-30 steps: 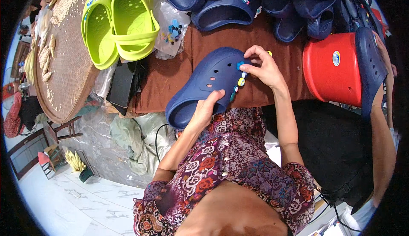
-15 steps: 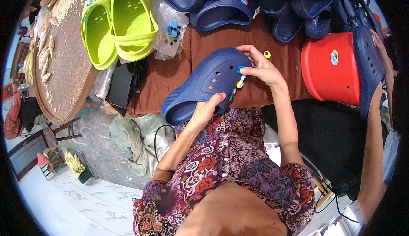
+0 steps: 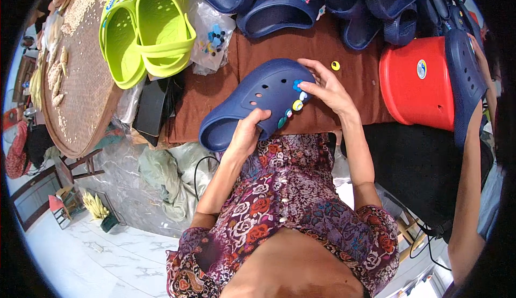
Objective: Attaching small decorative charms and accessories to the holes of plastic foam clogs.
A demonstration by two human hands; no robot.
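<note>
A navy blue foam clog (image 3: 236, 101) is held above the brown cloth, toe to the right, opening at the left. My left hand (image 3: 248, 132) grips its near side, thumb on top and the other fingers hidden beneath or inside. At the toe, my right hand (image 3: 328, 91) curls round the edge, thumb beside a blue flower-shaped charm (image 3: 297, 85). Several small white, yellow and green charms (image 3: 297, 105) run in a row from there along the near side. A loose round yellow charm (image 3: 335, 65) lies on the cloth just beyond my right hand.
Lime green clogs (image 3: 164, 34) and a clear bag of small charms (image 3: 214, 42) sit at left, beside a woven tray (image 3: 88, 93) with grain. More navy clogs (image 3: 282, 18) crowd the far side. At right, another person's arm (image 3: 466, 201) holds a navy clog by a red plastic stool (image 3: 414, 83).
The clog has turned slightly in my hands, its near side tipping upward so more of the charm row shows. It has shifted a little to the left and away from me.
</note>
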